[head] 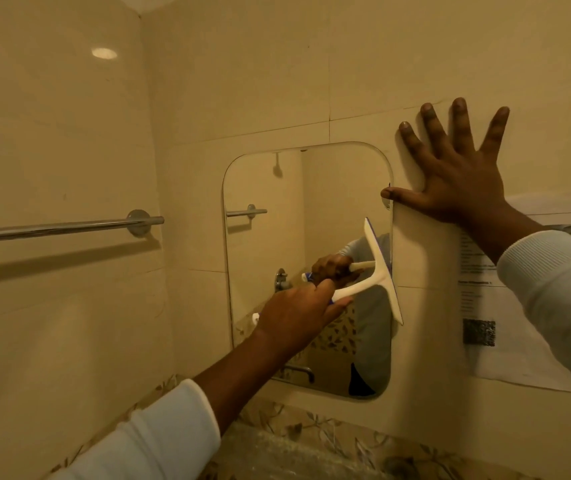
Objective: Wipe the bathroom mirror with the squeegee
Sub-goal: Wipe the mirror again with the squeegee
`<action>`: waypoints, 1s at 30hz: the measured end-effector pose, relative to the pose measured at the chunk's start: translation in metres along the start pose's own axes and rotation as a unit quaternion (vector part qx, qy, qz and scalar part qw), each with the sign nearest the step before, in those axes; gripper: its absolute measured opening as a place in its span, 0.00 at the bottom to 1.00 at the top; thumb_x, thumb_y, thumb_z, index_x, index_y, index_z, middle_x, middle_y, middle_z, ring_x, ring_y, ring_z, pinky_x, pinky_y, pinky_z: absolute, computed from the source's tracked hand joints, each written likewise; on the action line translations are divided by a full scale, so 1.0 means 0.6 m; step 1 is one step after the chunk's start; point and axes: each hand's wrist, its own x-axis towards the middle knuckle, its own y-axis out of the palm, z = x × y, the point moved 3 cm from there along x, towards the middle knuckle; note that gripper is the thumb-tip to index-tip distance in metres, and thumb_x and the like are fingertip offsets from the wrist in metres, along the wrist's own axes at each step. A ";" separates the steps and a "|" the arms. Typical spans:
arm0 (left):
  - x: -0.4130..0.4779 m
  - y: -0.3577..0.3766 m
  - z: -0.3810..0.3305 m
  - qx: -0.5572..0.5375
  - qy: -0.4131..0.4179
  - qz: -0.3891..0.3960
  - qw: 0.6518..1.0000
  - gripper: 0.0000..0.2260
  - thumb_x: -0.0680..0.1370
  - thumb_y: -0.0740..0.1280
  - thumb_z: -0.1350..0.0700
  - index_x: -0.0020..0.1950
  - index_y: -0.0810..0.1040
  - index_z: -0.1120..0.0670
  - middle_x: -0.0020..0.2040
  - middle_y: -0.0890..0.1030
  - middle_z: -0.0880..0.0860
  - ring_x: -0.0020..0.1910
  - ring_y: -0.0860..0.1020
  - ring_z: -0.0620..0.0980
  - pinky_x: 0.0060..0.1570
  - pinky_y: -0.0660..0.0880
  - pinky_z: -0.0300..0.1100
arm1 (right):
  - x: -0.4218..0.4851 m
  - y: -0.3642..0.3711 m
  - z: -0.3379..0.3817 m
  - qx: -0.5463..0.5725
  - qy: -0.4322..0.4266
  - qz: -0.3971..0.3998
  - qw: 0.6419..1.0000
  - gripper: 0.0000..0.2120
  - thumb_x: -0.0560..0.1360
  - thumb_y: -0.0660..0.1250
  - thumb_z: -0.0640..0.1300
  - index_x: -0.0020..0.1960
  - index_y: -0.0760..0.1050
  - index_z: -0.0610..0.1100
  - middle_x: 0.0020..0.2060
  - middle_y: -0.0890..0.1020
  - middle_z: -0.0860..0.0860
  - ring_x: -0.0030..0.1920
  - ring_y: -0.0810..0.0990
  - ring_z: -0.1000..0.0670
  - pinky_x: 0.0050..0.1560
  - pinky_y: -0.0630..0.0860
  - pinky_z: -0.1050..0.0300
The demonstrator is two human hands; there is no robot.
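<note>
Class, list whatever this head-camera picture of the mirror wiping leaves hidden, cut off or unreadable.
Head view, paper sheet: print too small and blurred; the right sleeve covers part.
Head view, squeegee: handle end hidden inside the left hand.
Head view, towel rail: cut off by the left edge.

Chrome towel bar (62,227) at left, printed paper notice (506,362) at right.

The left grip (294,310) holds the handle of the white squeegee (381,268). Its long blade is tilted and sits by the right edge of the mirror (263,258). The right grip (457,178) lies flat on the wall (277,81), fingers spread, thumb touching the mirror's edge.
</note>
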 end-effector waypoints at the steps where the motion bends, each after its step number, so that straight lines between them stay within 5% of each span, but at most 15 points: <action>1: 0.000 0.005 0.001 -0.001 0.002 0.003 1.000 0.17 0.83 0.56 0.38 0.45 0.72 0.49 0.31 0.73 0.46 0.24 0.65 0.43 0.22 0.53 0.34 | 0.000 0.000 0.000 0.001 0.000 0.001 1.000 0.53 0.72 0.45 0.84 0.87 0.42 0.54 0.86 0.43 0.46 0.84 0.39 0.35 0.73 0.44 0.14; 5: -0.015 0.021 0.024 -0.005 0.017 0.011 1.000 0.18 0.83 0.56 0.38 0.47 0.74 0.49 0.34 0.76 0.47 0.26 0.70 0.44 0.22 0.66 0.39 | 0.001 0.002 -0.002 0.003 0.000 0.001 1.000 0.53 0.72 0.46 0.84 0.87 0.42 0.54 0.86 0.43 0.46 0.84 0.39 0.35 0.73 0.44 0.15; 13: -0.098 0.036 0.109 0.032 0.044 0.026 0.998 0.17 0.82 0.57 0.38 0.44 0.74 0.49 0.33 0.75 0.46 0.27 0.62 0.42 0.24 0.58 0.37 | -0.001 0.002 -0.001 -0.001 0.001 -0.008 1.000 0.53 0.72 0.46 0.84 0.87 0.43 0.54 0.86 0.44 0.46 0.84 0.40 0.34 0.72 0.44 0.14; 20: -0.197 0.053 0.197 0.056 0.017 0.084 0.995 0.22 0.82 0.51 0.35 0.43 0.75 0.48 0.32 0.75 0.45 0.24 0.69 0.44 0.21 0.63 0.37 | -0.001 0.005 -0.001 -0.004 0.001 -0.009 1.000 0.53 0.72 0.46 0.84 0.87 0.43 0.54 0.86 0.44 0.46 0.84 0.39 0.34 0.72 0.45 0.14; 26: -0.248 0.031 0.277 0.087 -0.005 0.107 0.991 0.27 0.83 0.44 0.34 0.39 0.74 0.48 0.28 0.72 0.45 0.23 0.60 0.41 0.22 0.51 0.32 | 0.001 0.003 -0.001 0.003 -0.001 -0.007 1.000 0.54 0.72 0.47 0.84 0.87 0.42 0.54 0.86 0.44 0.46 0.84 0.40 0.34 0.72 0.46 0.13; 30: -0.285 0.019 0.330 0.088 -0.059 0.143 0.984 0.24 0.82 0.50 0.34 0.39 0.73 0.48 0.27 0.69 0.43 0.22 0.60 0.41 0.23 0.49 0.29 | -0.002 0.000 0.002 0.007 0.000 -0.007 1.000 0.54 0.71 0.46 0.84 0.87 0.42 0.54 0.86 0.44 0.46 0.84 0.39 0.35 0.72 0.46 0.13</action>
